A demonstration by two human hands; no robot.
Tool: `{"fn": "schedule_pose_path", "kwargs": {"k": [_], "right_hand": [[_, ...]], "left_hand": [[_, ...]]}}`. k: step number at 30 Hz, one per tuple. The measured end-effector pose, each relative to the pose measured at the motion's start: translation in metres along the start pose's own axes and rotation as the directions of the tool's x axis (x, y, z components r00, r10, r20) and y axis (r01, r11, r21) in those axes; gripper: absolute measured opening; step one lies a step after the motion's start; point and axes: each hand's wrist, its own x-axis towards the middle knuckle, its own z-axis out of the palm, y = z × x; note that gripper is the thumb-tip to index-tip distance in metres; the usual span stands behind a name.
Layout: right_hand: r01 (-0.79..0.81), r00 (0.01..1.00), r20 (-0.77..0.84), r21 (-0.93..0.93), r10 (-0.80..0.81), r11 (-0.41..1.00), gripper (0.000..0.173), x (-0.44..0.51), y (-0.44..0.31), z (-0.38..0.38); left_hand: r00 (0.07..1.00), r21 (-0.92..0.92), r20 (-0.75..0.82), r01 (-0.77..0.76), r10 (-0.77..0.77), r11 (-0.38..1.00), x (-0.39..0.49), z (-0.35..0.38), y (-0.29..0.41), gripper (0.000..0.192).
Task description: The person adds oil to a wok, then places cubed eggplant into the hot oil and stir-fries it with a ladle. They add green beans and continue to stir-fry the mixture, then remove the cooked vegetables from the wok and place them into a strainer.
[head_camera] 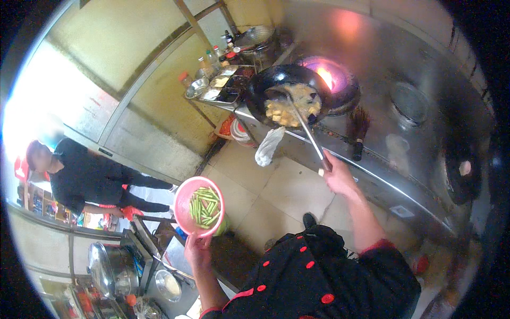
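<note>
My left hand [198, 248] grips the rim of a pink plastic colander [179, 203], which holds cut green beans [205, 206]. In my right hand [338, 175] is the handle of a long metal ladle [305, 125]; its bowl lies inside a black wok [259, 99]. Pale yellow chunks and some dark pieces [279, 113] sit in bubbling liquid there. A white cloth [270, 146] is wrapped about the wok's near handle. Behind the wok, a flame [326, 76] burns in the stove burner.
Seasoning trays [221, 85] and bottles [211, 59] stand left of the wok. A bristle brush [358, 127] lies on the metal stove top. At the left, a person [87, 175] stands in a doorway. A large metal pot [113, 269] and a bowl [168, 285] are at lower left.
</note>
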Motion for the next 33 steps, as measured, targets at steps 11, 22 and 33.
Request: {"fn": "schedule_pose_path", "kwargs": {"k": [11,22,33], "right_hand": [[-0.036,0.992,-0.121,-0.059,0.028,0.998,0.06,0.007,0.028,0.011],[0.064,0.984,-0.175,0.465,0.021,0.883,0.067,-0.027,0.037,-0.016],[0.062,0.99,-0.138,0.646,0.037,0.761,0.063,-0.04,0.052,-0.034]], "left_hand": [[0.973,0.034,0.214,0.083,-0.088,0.996,0.069,0.106,0.011,0.02],[0.895,0.268,0.439,-0.049,-0.077,0.962,0.141,0.294,-0.002,0.022],[0.871,0.423,0.483,-0.138,-0.094,0.896,0.184,0.362,-0.051,0.017]]}}
